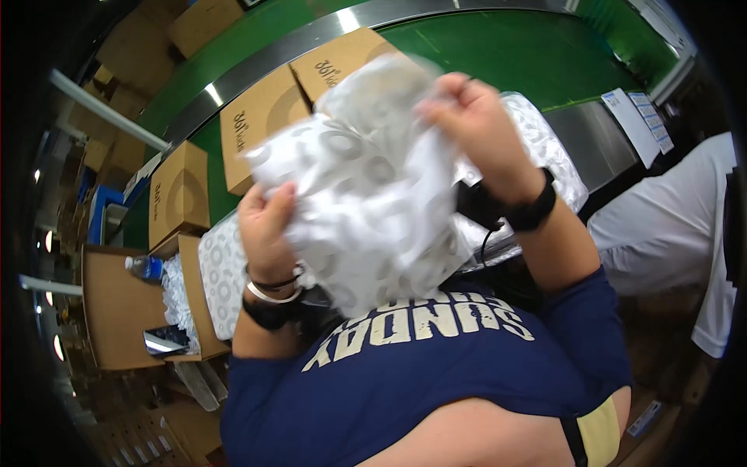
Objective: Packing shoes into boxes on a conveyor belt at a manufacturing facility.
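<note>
At chest: left hand (267, 226), right hand (478, 124), each grip clamped on patterned wrapping paper (366, 202); contents beneath hidden.

Item count at the packing station

Two hands, the left hand (266, 226) and the right hand (476, 128), are gripping one sheet of white patterned tissue paper (366, 194). Three closed cardboard boxes are lying on the green conveyor belt (513, 54): one at 12 o'clock (342, 61), one at 11 o'clock (261, 128), one at 9 o'clock (179, 194). One plastic water bottle (145, 268) is showing at 9 o'clock. Two paper sheets (640, 117) are hanging at 2 o'clock.
</note>
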Tool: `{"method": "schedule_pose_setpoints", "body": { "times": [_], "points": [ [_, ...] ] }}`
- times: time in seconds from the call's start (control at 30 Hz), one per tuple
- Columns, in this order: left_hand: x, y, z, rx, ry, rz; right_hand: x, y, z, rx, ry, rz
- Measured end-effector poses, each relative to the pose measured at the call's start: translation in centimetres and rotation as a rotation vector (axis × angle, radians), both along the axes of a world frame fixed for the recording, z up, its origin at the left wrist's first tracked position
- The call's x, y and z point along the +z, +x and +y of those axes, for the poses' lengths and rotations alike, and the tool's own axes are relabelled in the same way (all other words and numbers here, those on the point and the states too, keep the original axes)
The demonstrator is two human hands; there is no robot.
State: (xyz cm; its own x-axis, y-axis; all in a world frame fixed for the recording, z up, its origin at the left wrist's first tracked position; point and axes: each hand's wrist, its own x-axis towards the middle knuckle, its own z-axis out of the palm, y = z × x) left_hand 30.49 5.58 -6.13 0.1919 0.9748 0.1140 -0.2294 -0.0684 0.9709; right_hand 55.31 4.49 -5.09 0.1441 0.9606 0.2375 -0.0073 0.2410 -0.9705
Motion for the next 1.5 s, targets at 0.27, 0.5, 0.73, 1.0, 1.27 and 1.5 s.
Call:
{"method": "schedule_pose_setpoints", "body": {
  "times": [0.27, 0.5, 0.73, 1.0, 1.27, 1.5],
  "points": [
    [-5.3, -8.8, 2.2, 0.294, 0.193, 1.219, -17.8, 22.5, -2.8, -0.412, -0.738, -0.359],
    [-2.1, -0.8, 1.3, 0.051, 0.601, 1.048, -15.8, 16.8, -1.1, -0.638, -0.02, -1.348],
    [-5.6, 2.1, 0.1, -0.211, 0.532, 1.759, -12.8, 12.0, -1.6, -0.032, 0.022, -0.07],
    [0.5, 3.0, 4.1, -0.499, -0.423, 0.095, -2.0, 4.8, -2.3, 0.123, 0.362, -0.578],
    [2.7, 11.6, 3.1, -0.856, 0.489, 0.516, 5.1, 3.2, 0.6, 0.044, 0.016, -0.568],
    [1.1, 10.8, 3.5, -0.854, 0.749, 0.935, -0.5, 8.4, -0.4, -0.041, -0.291, -0.46]
  ]
}}
